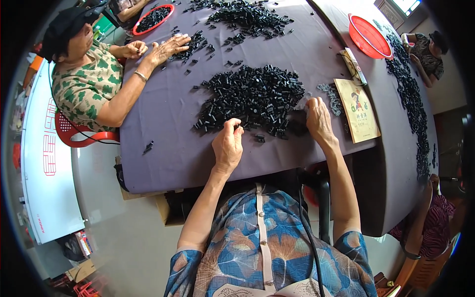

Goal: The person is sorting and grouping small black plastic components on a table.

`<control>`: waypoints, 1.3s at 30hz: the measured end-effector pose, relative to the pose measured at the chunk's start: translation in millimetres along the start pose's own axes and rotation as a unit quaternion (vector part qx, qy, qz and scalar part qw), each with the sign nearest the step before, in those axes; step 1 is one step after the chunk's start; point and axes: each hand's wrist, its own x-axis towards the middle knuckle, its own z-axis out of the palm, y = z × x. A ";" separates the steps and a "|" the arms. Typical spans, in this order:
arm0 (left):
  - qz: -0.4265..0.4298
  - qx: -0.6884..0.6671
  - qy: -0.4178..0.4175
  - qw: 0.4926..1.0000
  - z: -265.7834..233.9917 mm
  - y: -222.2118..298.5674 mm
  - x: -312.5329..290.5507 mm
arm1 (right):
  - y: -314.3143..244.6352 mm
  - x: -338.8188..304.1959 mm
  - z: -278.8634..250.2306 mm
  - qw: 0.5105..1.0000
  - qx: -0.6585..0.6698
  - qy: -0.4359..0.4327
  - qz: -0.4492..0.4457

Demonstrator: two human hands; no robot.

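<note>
A large heap of small black cylindrical plastic parts (pixel 252 96) lies on the grey cloth-covered table (pixel 168 166) before me. At its near edge, my left hand (pixel 228 147) is closed in a pinch on a small black plastic part (pixel 237 126). My right hand (pixel 320 121) is just right of the heap, thumb and fingers drawn together beside some small clear pieces (pixel 308 95). What those fingertips hold, if anything, is hidden. Farther right is a little pile of clear plastic pieces (pixel 332 99). One or two black parts (pixel 260 138) lie apart between my hands.
A yellow booklet (pixel 357 110) and a narrow box (pixel 353 66) lie at the right. A red basket (pixel 370 37) stands on the adjoining table, beside a long band of black parts (pixel 410 94). A co-worker's hand (pixel 168 49) reaches over another pile at the left. More people sit around.
</note>
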 end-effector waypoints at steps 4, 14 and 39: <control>0.002 -0.007 0.003 1.000 -2.3 1.2 0.1 | 7.6 -3.0 -0.8 0.996 0.080 0.044 -0.016; 0.002 -0.022 -0.010 1.000 -7.1 0.1 0.1 | -95.5 -37.0 -19.2 0.923 0.367 0.008 0.118; 0.045 -0.079 -0.064 0.994 -13.5 2.8 -15.6 | -148.8 -30.2 -2.7 0.928 0.366 -0.063 -0.020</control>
